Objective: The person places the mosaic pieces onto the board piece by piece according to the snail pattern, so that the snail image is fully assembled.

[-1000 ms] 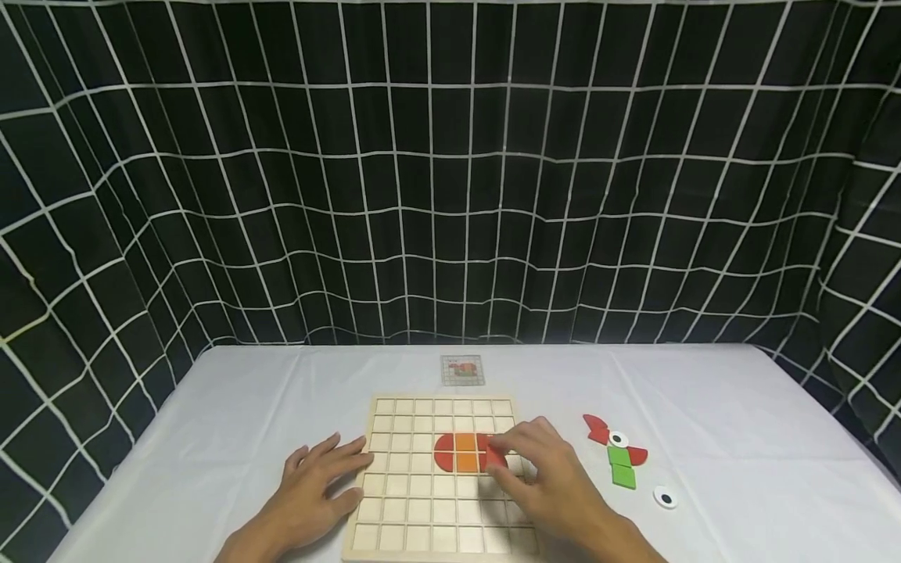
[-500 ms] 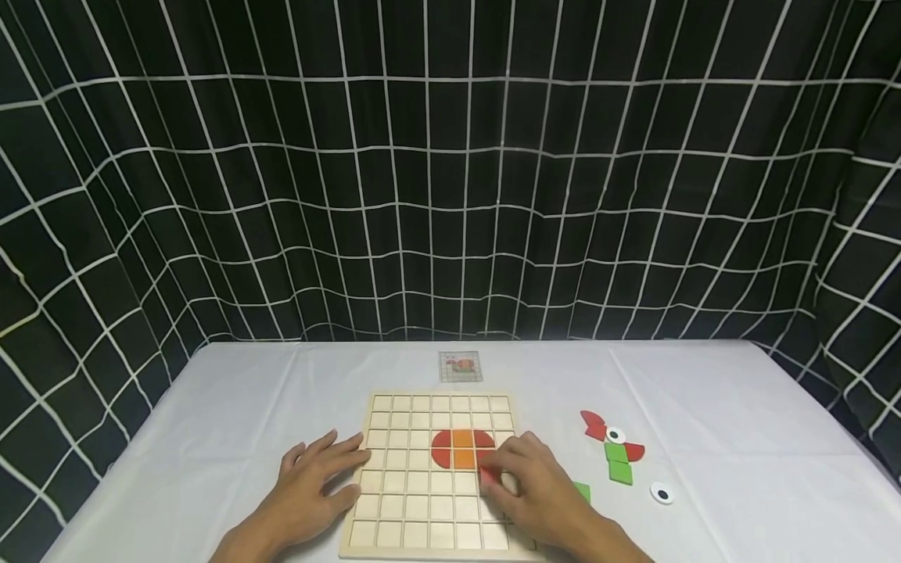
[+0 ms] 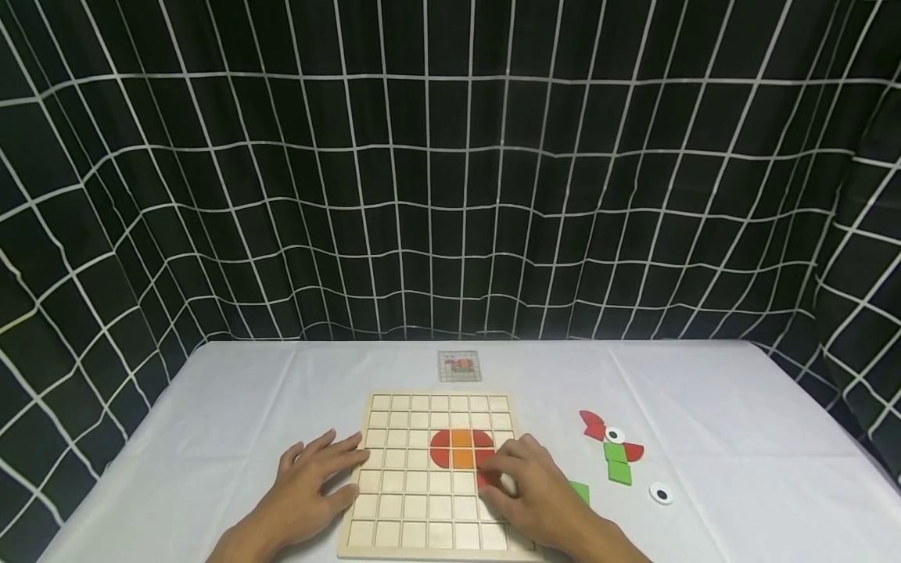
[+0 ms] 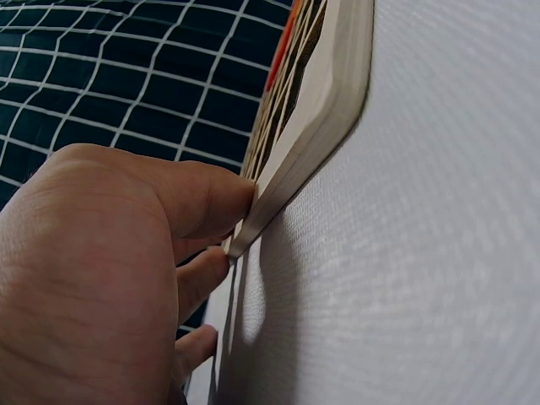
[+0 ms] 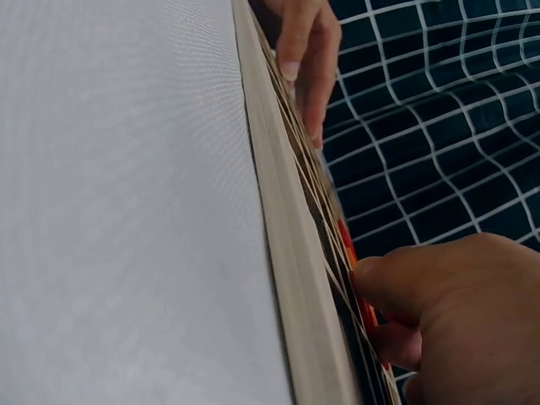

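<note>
A wooden grid board (image 3: pixel 401 507) lies on the white table. Red rounded pieces (image 3: pixel 439 449) flank orange squares (image 3: pixel 462 458) in its middle. My right hand (image 3: pixel 538 489) pinches a red piece (image 3: pixel 485 478) between thumb and fingers, low over the cells just below the right red pieces; whether it is seated in a cell is hidden. The right wrist view shows that thumb (image 5: pixel 396 283) against red at the board's surface. My left hand (image 3: pixel 303 493) rests with fingers spread, fingertips touching the board's left edge; the left wrist view shows its thumb (image 4: pixel 211 198) on the rim.
Right of the board lie red pieces (image 3: pixel 591 423), green squares (image 3: pixel 619 472) and two white eye discs (image 3: pixel 661 493). Another green piece (image 3: pixel 580 492) is partly behind my right hand. A small picture card (image 3: pixel 460 366) lies beyond the board, before the netted black backdrop.
My right hand has moved slightly toward me with a red piece, from beside the coloured shape to below its right side. A green piece is uncovered beside the wrist. My left hand stays at the edge.
</note>
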`<action>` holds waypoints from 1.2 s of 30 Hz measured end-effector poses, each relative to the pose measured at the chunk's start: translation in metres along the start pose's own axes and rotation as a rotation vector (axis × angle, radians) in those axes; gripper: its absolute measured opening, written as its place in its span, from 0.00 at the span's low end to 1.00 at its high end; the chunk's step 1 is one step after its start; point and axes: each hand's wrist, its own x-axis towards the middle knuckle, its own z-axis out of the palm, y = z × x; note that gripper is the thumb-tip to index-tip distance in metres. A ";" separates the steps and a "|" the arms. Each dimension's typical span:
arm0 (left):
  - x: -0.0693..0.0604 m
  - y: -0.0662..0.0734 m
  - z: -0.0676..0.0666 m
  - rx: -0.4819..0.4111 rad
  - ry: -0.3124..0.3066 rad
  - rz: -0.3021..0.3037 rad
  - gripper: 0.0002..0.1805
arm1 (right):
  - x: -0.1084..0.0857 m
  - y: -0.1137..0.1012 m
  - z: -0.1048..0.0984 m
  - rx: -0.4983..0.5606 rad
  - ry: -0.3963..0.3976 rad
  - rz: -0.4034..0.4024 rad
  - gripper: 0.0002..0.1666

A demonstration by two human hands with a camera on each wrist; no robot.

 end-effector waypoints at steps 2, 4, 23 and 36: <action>0.000 0.000 -0.001 0.003 0.001 0.000 0.21 | 0.000 0.000 0.000 0.004 0.001 -0.004 0.12; 0.000 -0.001 -0.001 0.006 0.003 0.002 0.21 | 0.001 -0.001 0.000 0.010 -0.003 -0.001 0.11; -0.001 0.001 0.002 -0.025 -0.004 -0.010 0.21 | -0.001 0.009 -0.043 0.020 0.215 -0.056 0.19; 0.001 0.002 -0.002 -0.025 0.001 0.000 0.21 | -0.027 0.039 -0.072 -0.017 0.226 0.007 0.25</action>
